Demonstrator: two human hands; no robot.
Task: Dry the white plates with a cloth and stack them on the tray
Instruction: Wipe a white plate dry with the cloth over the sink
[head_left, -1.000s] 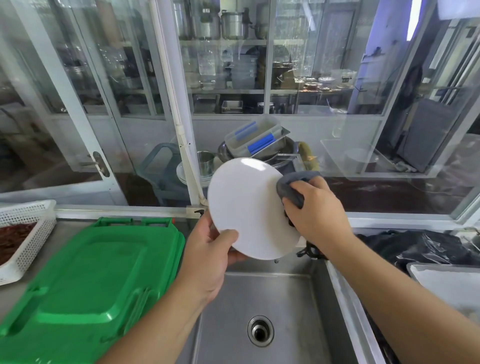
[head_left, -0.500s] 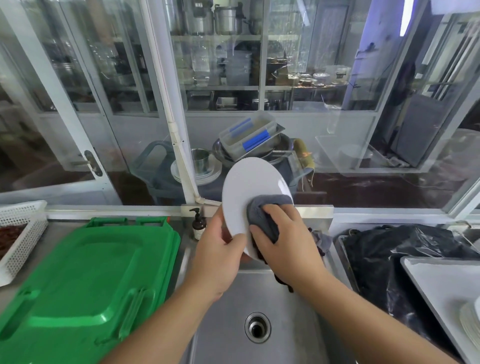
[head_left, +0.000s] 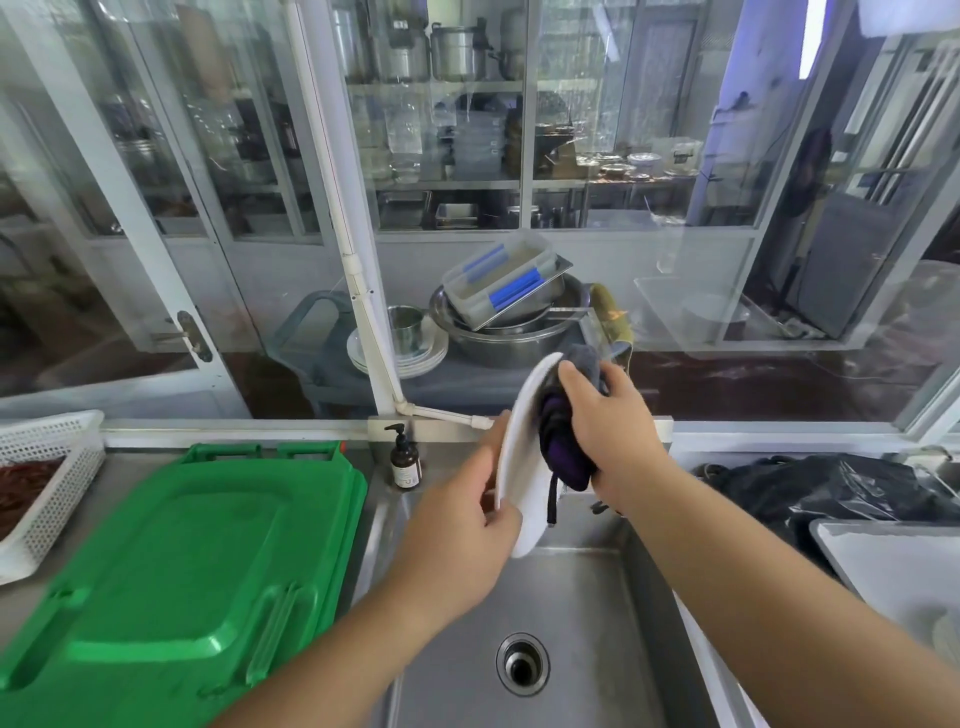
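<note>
Over the steel sink (head_left: 582, 613) I hold a white plate (head_left: 524, 467) nearly edge-on, its face turned to the right. My left hand (head_left: 467, 530) grips its lower left rim. My right hand (head_left: 613, 421) holds a dark grey and purple cloth (head_left: 563, 447) bunched against the plate's right face. A white tray (head_left: 893, 566) lies at the lower right, with the rim of another white plate (head_left: 946, 636) on it at the frame's edge.
A green plastic lid (head_left: 171, 566) covers the counter at left, next to a white basket (head_left: 47, 483) of reddish food. A brown pump bottle (head_left: 405, 460) stands behind the sink. Black plastic bags (head_left: 826, 488) lie behind the tray. A glass partition runs along the back.
The plate has turned from facing me to nearly edge-on. My right hand with the cloth has shifted to the plate's right face. The view has tilted down a little.
</note>
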